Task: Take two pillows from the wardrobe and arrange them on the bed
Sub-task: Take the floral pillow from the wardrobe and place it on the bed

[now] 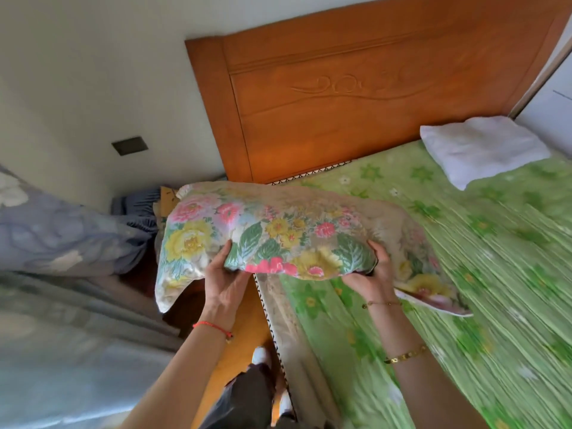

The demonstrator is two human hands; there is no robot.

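Note:
I hold a floral pillow (278,230) with pink and yellow flowers in both hands, above the near left corner of the bed's head end. My left hand (224,280) grips its lower left edge, and my right hand (371,270) grips its lower right edge. The bed (464,289) is covered with a green flowered sheet. A white pillow (483,150) lies flat on the bed at the far right, close to the orange wooden headboard (356,97).
A bluish floral quilt or curtain (62,230) hangs at the left beside the bed. A dark wall plate (130,146) sits on the white wall. My feet and the orange floor (238,360) show between the bed's edge and the left side.

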